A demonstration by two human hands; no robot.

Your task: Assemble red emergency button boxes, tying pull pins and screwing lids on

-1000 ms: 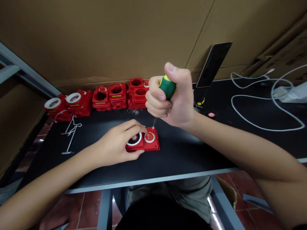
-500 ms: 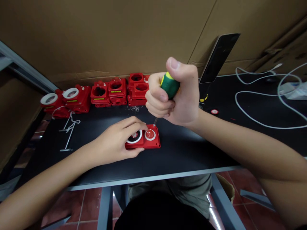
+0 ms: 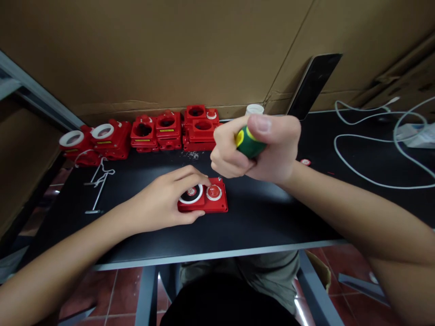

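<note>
A small red box [image 3: 210, 202] with a white-ringed black dial and a clear red dome lies on the black table [image 3: 258, 222]. My left hand [image 3: 163, 203] wraps round its left end, fingers over the top, pressing it down. My right hand [image 3: 260, 151] is a fist just above and behind the box, closed on a green and yellow screwdriver handle [image 3: 248, 142]. The handle is tilted toward me. Its shaft is hidden behind the fist, so I cannot tell whether the tip touches the box.
A row of red housings [image 3: 142, 134] lines the back of the table against cardboard. Thin metal rods [image 3: 97, 192] lie at left. A dark phone [image 3: 314, 86] leans on the cardboard, a white cap [image 3: 254, 109] beside it. White cables [image 3: 380, 149] loop at right.
My right fist has dropped lower and tilted the screwdriver handle toward me; the shaft, visible before at the box's back edge, is now hidden. The left hand and box have stayed put.
</note>
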